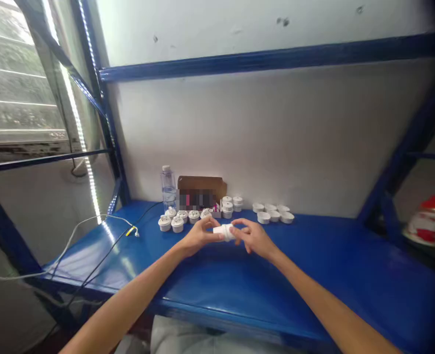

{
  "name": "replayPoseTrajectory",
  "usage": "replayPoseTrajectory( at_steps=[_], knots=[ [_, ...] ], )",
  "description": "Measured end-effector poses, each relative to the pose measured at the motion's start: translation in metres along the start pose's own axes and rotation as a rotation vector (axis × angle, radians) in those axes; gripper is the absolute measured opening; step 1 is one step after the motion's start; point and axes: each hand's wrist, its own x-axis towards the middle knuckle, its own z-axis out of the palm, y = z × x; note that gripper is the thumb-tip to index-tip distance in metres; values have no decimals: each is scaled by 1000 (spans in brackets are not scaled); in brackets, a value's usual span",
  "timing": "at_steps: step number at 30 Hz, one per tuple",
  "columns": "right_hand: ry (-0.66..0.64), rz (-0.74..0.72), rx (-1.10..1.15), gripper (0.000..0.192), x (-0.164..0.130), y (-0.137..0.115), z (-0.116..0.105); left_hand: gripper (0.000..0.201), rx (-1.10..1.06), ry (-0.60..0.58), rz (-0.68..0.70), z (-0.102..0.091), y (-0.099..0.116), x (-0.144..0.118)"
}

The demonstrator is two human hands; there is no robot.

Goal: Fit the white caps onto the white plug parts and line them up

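Both my hands hold one small white plastic part (225,232) just above the blue shelf (313,275). My left hand (200,236) pinches its left end and my right hand (252,236) grips its right end. Behind the hands stands a group of several white round parts (182,219), some stacked (228,208). A second cluster of white cup-shaped pieces (273,213) lies further right near the wall.
A clear water bottle (168,188) and an open brown cardboard box (201,192) stand against the wall. Cables (103,236) with a yellow connector run over the shelf's left end. Blue rack posts (398,167) frame both sides. A red and white object (431,221) sits far right.
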Motion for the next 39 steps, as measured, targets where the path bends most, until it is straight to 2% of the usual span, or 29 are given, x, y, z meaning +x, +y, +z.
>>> replayPoseTrajectory(
  at_steps=[4, 6, 8, 10, 13, 15, 19, 24, 26, 31, 34, 37, 39],
  knots=[
    [-16, -125, 76, 57, -1, 3, 2, 50, 13, 59, 41, 0, -2, 5],
    [-49, -138, 84, 55, -1, 6, 3, 49, 51, 40, 30, 1, -1, 5],
    [-57, -112, 77, 45, 1, 10, 3, 51, 149, 6, 22, 4, 1, 3],
    [15, -108, -17, 34, 4, 15, 1, 51, 350, -34, 72, 8, 3, 1],
    [236, -137, -363, 27, 10, 26, -9, 43, 724, -109, 208, 12, 8, -2],
    [328, -138, -572, 25, 14, 35, -20, 35, 881, -119, 254, 10, 11, -3],
    [417, -62, -775, 42, 26, 51, -43, 21, 1059, 15, 282, 0, 13, 0],
    [439, 21, -1060, 38, 56, 54, -57, 12, 1150, 201, 291, -11, 16, 3],
    [430, 50, -1119, 37, 71, 53, -61, 10, 1157, 238, 292, -12, 17, 3],
    [347, 118, -1154, 34, 96, 56, -79, 9, 1213, 244, 281, -16, 16, 3],
    [329, 125, -1138, 43, 94, 60, -87, 10, 1293, 274, 242, -18, 15, 4],
    [407, 75, -1126, 55, 76, 69, -87, 17, 1407, 335, 184, -21, 14, 5],
    [445, 18, -1118, 53, 59, 76, -85, 25, 1475, 369, 137, -25, 14, 5]
  ],
)
